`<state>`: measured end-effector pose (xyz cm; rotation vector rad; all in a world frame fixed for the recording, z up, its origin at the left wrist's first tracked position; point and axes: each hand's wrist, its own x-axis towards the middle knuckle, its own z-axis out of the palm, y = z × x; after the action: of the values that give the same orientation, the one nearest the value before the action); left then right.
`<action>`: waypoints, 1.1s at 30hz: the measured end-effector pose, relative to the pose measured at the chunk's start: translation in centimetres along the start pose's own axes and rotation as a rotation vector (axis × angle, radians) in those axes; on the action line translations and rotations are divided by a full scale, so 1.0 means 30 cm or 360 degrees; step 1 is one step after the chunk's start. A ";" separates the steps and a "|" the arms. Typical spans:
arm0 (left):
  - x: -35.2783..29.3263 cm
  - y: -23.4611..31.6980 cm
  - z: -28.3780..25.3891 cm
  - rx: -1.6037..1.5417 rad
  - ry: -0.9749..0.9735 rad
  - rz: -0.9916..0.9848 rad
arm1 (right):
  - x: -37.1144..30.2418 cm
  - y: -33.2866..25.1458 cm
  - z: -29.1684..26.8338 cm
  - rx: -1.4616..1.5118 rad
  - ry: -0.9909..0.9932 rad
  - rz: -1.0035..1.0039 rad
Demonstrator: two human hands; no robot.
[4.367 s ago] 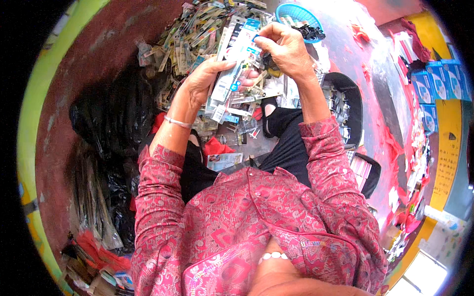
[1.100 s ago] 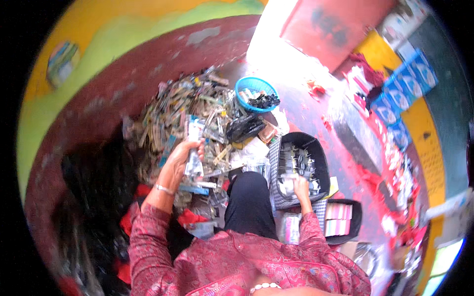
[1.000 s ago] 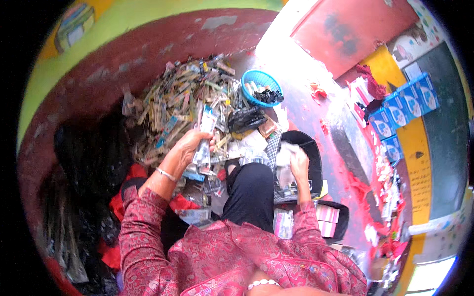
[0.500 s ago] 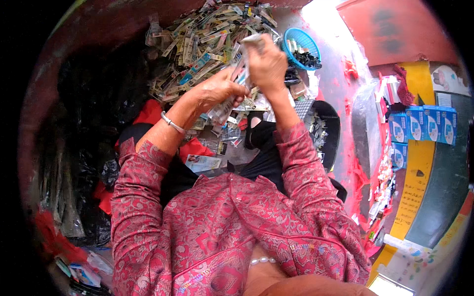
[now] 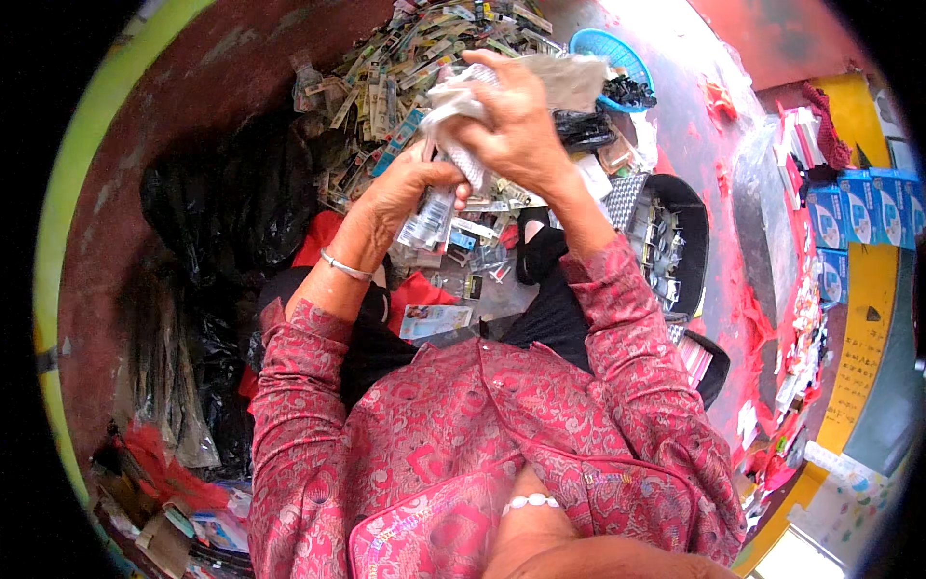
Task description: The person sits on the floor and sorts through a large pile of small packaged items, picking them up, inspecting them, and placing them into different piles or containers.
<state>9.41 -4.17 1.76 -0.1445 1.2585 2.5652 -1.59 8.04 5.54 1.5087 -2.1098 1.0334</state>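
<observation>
My left hand (image 5: 413, 185) is closed around clear plastic packets (image 5: 426, 222) with printed labels, whose lower ends stick out below my fingers. A crumpled whitish cloth (image 5: 569, 81) is gripped in my right hand (image 5: 516, 130). Part of this cloth is pressed over the upper end of the packets, and a loose flap hangs out to the right. Both hands meet above a large heap of slim, labelled packets (image 5: 386, 106). My fingers and the cloth hide the upper part of what I hold.
A blue plastic basket (image 5: 610, 42) with small black pieces stands at the far right of the heap. Beside my right leg is a black case (image 5: 687, 222) holding small clear-and-metal items. Black plastic bags (image 5: 231, 207) lie at the left, and blue boxes (image 5: 858, 207) at the right.
My right hand has drawn the cloth across the packets, and its flap now spreads to the right. The whole view has shifted, with the scene lying further right.
</observation>
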 end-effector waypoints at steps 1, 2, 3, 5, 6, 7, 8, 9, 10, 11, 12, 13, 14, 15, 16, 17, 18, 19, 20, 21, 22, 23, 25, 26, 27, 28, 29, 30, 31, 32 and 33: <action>0.005 0.008 0.015 0.0161 -0.0040 -0.0017 | -0.017 -0.012 0.040 0.0025 -0.0041 0.0164; -0.003 0.013 0.055 0.0160 0.0053 0.0012 | -0.025 -0.018 0.056 0.0238 -0.0027 0.0406; -0.004 0.017 0.060 0.0204 0.0040 0.0031 | -0.028 -0.022 0.062 0.0347 -0.0021 0.0520; 0.000 0.021 0.059 0.0291 0.0013 0.0068 | -0.026 -0.026 0.061 0.0569 -0.0006 0.0747; 0.007 0.010 0.049 0.0284 -0.0058 0.0081 | -0.018 -0.030 0.051 0.0630 -0.0086 0.0818; 0.009 0.008 0.047 0.0279 -0.0091 0.0075 | -0.010 -0.033 0.043 0.0685 -0.0078 0.0835; 0.009 0.014 0.051 0.0273 -0.0124 0.0069 | -0.002 -0.036 0.036 0.0739 -0.0070 0.0852; 0.007 0.015 0.056 0.0262 -0.0153 0.0066 | -0.001 -0.038 0.033 0.0795 -0.0068 0.0867; 0.011 0.014 0.054 0.0278 -0.0157 0.0092 | -0.006 -0.024 0.047 0.0888 0.0033 0.0827; 0.013 0.012 0.060 0.0265 -0.0139 0.0091 | -0.012 -0.013 0.057 0.1102 0.0063 0.0963; 0.019 0.013 0.072 0.0252 -0.0123 0.0095 | -0.020 -0.002 0.066 0.1108 0.0101 0.1015; 0.022 0.014 0.077 0.0238 -0.0107 0.0100 | -0.024 0.007 0.072 0.1113 0.0139 0.1066; 0.026 0.008 0.069 0.0226 -0.0108 0.0052 | -0.021 0.017 0.074 0.1016 0.0165 0.1035; 0.024 -0.007 0.061 0.0149 -0.0043 -0.0016 | -0.021 0.018 0.077 0.0926 0.0178 0.1005; 0.023 -0.021 0.056 0.0072 0.0022 -0.0083 | -0.022 0.015 0.079 0.0837 0.0190 0.0974; 0.020 -0.029 0.050 -0.0006 0.0087 -0.0149 | -0.023 0.005 0.077 0.0789 0.0201 0.0947; 0.018 -0.026 0.044 0.0029 0.0074 -0.0167 | -0.010 -0.022 0.059 0.0735 0.0211 0.0921; 0.018 -0.025 0.039 0.0066 0.0036 -0.0167 | -0.004 -0.038 0.053 0.0683 0.0221 0.0894; 0.018 -0.025 0.034 0.0103 -0.0001 -0.0167 | -0.008 -0.031 0.063 0.0676 0.0237 0.0879; 0.015 -0.023 0.033 0.0147 -0.0042 -0.0174 | -0.008 -0.023 0.066 0.0703 0.0200 0.0895; 0.014 -0.020 0.038 0.0162 -0.0044 -0.0177 | -0.009 -0.011 0.065 0.0729 0.0164 0.0911; 0.013 -0.020 0.040 0.0142 -0.0058 -0.0162 | -0.009 0.004 0.064 0.0756 0.0127 0.0927; 0.018 -0.014 0.042 0.0105 -0.0101 -0.0117 | -0.005 0.056 0.065 0.0770 0.0046 0.0960; 0.012 -0.008 0.046 0.0080 -0.0107 -0.0130 | -0.011 0.072 0.062 0.0796 0.0121 0.1007; 0.006 -0.008 0.045 0.0071 -0.0104 -0.0151 | -0.008 0.085 0.050 0.0825 0.0200 0.1048; -0.006 -0.012 0.040 0.0060 -0.0091 -0.0166 | -0.005 0.124 0.026 0.0781 0.0280 0.0982; -0.019 -0.014 0.033 0.0049 -0.0079 -0.0179 | -0.006 0.161 -0.022 0.0438 0.0446 0.1092; -0.015 -0.009 0.030 -0.0032 -0.0107 -0.0149 | -0.025 0.232 -0.074 0.0935 0.0729 0.1536; -0.002 -0.007 0.025 -0.0099 -0.0040 -0.0138 | -0.049 0.330 -0.109 0.0684 0.0997 0.1321; 0.020 0.005 0.021 -0.0168 0.0014 -0.0128 | -0.023 0.289 -0.161 0.0963 0.1266 0.0963; 0.017 0.003 0.004 -0.0242 0.0140 -0.0103 | -0.008 0.245 -0.150 0.0835 0.1315 0.1066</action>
<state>8.91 -4.03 1.81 -0.3273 1.0685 2.6226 -8.83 12.70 5.79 0.3029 -1.7653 2.1060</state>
